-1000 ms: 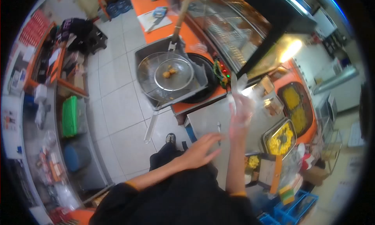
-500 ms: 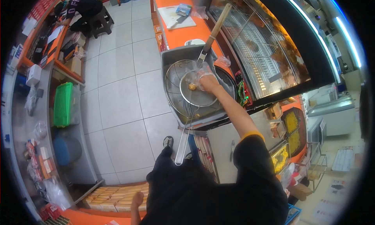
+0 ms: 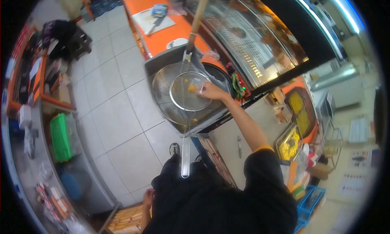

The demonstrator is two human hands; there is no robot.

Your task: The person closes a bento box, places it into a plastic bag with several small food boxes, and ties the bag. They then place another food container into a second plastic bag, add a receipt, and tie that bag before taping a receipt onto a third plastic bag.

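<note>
My right hand [image 3: 210, 91], with clear plastic about its fingers, reaches over a round metal strainer [image 3: 170, 96]. The fingers are closed on a small golden-brown fried piece [image 3: 192, 88] above the mesh. The strainer's long metal handle [image 3: 185, 159] points back towards my body. Beneath it, a wider wire skimmer [image 3: 157, 106] with a wooden handle [image 3: 199, 16] lies across a grey tub [image 3: 148, 67]. A few small crumbs show in the mesh. My left hand [image 3: 148, 196] hangs low by my side, its fingers curled with nothing visible in them.
A lit glass display case [image 3: 252, 35] stands right of the tub. On the orange counter [image 3: 134, 2] are a white cutting board [image 3: 142, 23] and a knife [image 3: 156, 26]. A green crate [image 3: 61, 137] sits on the left shelf. A person [image 3: 61, 33] is at the far left.
My right hand has drawn slightly back, with the fried piece now at its fingertips. The strainer has turned a little and its handle is more upright in view. The whole view has shifted.
</note>
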